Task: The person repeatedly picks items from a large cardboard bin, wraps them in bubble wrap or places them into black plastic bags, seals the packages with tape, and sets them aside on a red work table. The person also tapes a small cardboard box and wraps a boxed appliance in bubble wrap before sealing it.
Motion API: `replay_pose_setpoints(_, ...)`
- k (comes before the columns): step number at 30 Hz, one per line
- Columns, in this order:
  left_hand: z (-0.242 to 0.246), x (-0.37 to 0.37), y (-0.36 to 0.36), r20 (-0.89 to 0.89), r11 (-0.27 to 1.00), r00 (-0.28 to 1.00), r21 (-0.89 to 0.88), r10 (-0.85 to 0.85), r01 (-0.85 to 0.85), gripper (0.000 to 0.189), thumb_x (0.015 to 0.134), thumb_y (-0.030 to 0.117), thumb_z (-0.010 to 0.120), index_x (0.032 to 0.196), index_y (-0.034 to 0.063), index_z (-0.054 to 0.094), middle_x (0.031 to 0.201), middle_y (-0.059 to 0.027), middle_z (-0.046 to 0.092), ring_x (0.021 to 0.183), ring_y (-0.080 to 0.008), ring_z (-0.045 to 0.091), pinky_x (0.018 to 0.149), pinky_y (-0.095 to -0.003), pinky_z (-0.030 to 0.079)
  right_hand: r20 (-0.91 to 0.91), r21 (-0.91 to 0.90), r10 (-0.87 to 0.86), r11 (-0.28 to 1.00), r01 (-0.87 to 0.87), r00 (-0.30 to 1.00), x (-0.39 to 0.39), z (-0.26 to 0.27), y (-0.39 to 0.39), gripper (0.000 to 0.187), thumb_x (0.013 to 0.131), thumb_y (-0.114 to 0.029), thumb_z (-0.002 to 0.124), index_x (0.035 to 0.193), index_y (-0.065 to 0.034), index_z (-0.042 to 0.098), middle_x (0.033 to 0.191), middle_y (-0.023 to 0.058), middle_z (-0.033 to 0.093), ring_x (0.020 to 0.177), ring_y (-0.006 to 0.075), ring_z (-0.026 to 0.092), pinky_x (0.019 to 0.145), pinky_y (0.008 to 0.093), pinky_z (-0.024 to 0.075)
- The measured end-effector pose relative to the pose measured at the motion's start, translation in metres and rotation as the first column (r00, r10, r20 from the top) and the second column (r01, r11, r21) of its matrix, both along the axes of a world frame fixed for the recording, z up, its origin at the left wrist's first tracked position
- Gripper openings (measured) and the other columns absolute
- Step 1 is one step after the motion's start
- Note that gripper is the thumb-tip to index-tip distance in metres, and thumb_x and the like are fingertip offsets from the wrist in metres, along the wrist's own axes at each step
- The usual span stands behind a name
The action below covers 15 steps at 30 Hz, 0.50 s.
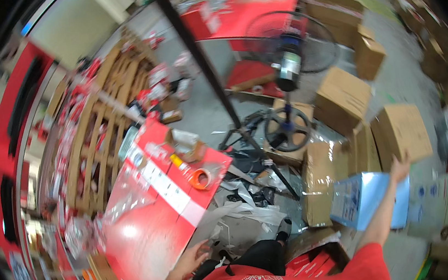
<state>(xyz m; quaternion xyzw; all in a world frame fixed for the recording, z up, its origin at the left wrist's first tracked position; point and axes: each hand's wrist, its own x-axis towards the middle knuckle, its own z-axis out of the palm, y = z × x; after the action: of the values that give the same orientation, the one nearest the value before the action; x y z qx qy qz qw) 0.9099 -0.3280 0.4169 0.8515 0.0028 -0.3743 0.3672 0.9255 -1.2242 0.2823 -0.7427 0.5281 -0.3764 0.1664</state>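
My right hand [400,167] reaches out to the right, its fingers against the lower edge of a closed cardboard box [403,132]; whether it grips the box I cannot tell. Just below that hand is a light blue printed box [369,200]. My left hand [194,257] is held near the edge of the red table [144,240], fingers apart, holding nothing. On the table's far end lie an orange tape roll [200,178], a yellow-and-orange tool or bottle [179,161] and a small open carton [187,142].
A pedestal fan [289,62] and a dark metal stand [239,128] stand ahead. Cardboard boxes [343,97] fill the right side, beside a white carton [443,208]. Plastic and paper scraps [248,212] litter the floor. Wooden pallets [100,141] stand at the left.
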Motion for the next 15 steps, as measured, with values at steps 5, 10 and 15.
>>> replay_pose_setpoints(5, 0.009, 0.023, -0.005, 0.052, 0.942, 0.963, -0.229, 0.265, -0.246, 0.06, 0.109, 0.014, 0.069, 0.165, 0.0083, 0.047, 0.15, -0.0104, 0.069, 0.123, -0.0223, 0.072, 0.099, -0.0355, 0.058, 0.389, 0.08, 0.286, 0.937, -0.341, 0.876, -0.036, 0.089, 0.033, 0.058, 0.091, -0.007, 0.088, 0.146, -0.0075, 0.072, 0.139, 0.0125, 0.075, 0.12, 0.0267, 0.072, 0.104, 0.0397, 0.0584)
replay_pose_setpoints(10, 0.087, 0.051, -0.018, 0.41, 0.841, 0.889, -0.538, 0.202, 0.057, 0.063, 0.111, 0.026, 0.067, 0.166, 0.0057, 0.045, 0.164, -0.0168, 0.056, 0.154, -0.0288, 0.051, 0.123, -0.0436, 0.043, 0.437, 0.028, 0.535, 0.795, -0.606, 0.723, -0.075, 0.235, 0.241, 0.064, 0.092, 0.006, 0.082, 0.152, -0.003, 0.065, 0.144, 0.0156, 0.07, 0.123, 0.0254, 0.071, 0.108, 0.0372, 0.0569)
replay_pose_setpoints(15, 0.182, 0.036, 0.039, 0.66, 0.774, 0.709, -0.576, 0.25, 0.263, 0.089, 0.1, 0.054, 0.079, 0.167, 0.0069, 0.044, 0.175, -0.0238, 0.037, 0.164, -0.039, 0.035, 0.132, -0.0501, 0.031, 0.433, 0.153, 0.767, 0.455, -0.877, 0.473, -0.09, 0.353, 0.502, 0.072, 0.083, 0.009, 0.076, 0.153, -0.0022, 0.063, 0.145, 0.0149, 0.069, 0.125, 0.0245, 0.07, 0.108, 0.0365, 0.0564)
